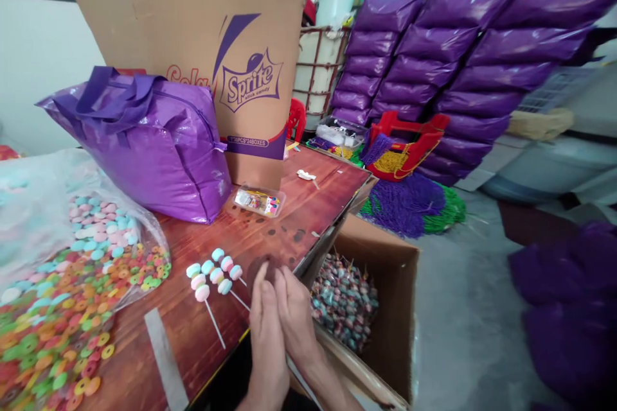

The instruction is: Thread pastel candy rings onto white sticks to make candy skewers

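Over the table's front edge, my left hand (266,334) and my right hand (299,311) are pressed together, fingers closed and pointing away from me. Whatever lies between the palms, if anything, is hidden; a blurred dark patch shows at the fingertips. Just left of my hands, several pastel blue, pink and white candies threaded on white sticks (200,286) lie on the wooden-patterned table (231,353). Further left is a clear plastic bag (161,250) with pastel candies (103,221) in it, and colourful ring candies (53,347) are heaped there.
A purple zip bag (159,148) and a large carton (193,19) stand on the table. Near them lies a small clear tray (260,201). Right of my hands, an open cardboard box (395,308) holds many wrapped candies. Purple sacks (463,70) are stacked behind.
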`<state>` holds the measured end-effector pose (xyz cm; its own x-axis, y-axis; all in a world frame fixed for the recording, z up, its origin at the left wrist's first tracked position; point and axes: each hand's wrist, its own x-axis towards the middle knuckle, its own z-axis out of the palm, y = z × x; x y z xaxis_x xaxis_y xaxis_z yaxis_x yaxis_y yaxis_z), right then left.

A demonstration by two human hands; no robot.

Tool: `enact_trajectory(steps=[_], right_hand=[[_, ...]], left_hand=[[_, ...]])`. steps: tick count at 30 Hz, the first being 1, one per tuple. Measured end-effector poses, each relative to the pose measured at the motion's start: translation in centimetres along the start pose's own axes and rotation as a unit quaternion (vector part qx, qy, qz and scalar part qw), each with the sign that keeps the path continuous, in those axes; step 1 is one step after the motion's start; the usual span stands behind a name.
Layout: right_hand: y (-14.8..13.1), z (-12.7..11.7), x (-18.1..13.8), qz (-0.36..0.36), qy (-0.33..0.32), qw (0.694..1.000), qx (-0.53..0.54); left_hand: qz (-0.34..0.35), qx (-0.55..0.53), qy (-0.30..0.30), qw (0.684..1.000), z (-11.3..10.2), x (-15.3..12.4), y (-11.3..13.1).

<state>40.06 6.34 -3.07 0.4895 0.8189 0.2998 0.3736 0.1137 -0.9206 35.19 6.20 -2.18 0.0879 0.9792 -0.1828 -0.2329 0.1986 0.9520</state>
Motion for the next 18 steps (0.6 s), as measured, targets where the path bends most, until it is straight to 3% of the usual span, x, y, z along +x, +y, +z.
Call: enact_trajectory(steps=[3,6,8,10,13,15,18], right_hand=[[-1.0,-1.1,-0.5,-0.103,0.023,0.988,-0.109],[-0.5,-2.1,-0.5,-0.222,0.052,0.962,-0.151],[0.6,-2.6,0.1,-0.277,0.043,0.947,-0.155],[1.9,-3.2,1.4,-0.306,0.013,0.939,-0.157],[3.8,-4.5,5.0,-0.283,-0.031,0.938,-0.199],[4.2,-5.5,7.9,-0.206,-0.047,0.930,-0.301],[3.4,-5.9,12.3,-0.068,-0.016,0.865,-0.497]], left_hand=[[-0.013,-0.059,0.015,0.998,-0.3,1.2,1.6],[-0.021,-0.061,0.050,0.997,-0.4,2.8,2.5],[-0.031,-0.072,0.060,0.995,0.0,4.2,2.7],[-0.060,-0.097,0.032,0.993,0.9,5.7,3.0],[-0.081,-0.094,-0.043,0.991,2.0,8.0,3.6],[-0.054,-0.033,-0.082,0.995,2.1,9.1,3.9],[-0.016,0.075,-0.114,0.991,0.7,9.7,3.7]])
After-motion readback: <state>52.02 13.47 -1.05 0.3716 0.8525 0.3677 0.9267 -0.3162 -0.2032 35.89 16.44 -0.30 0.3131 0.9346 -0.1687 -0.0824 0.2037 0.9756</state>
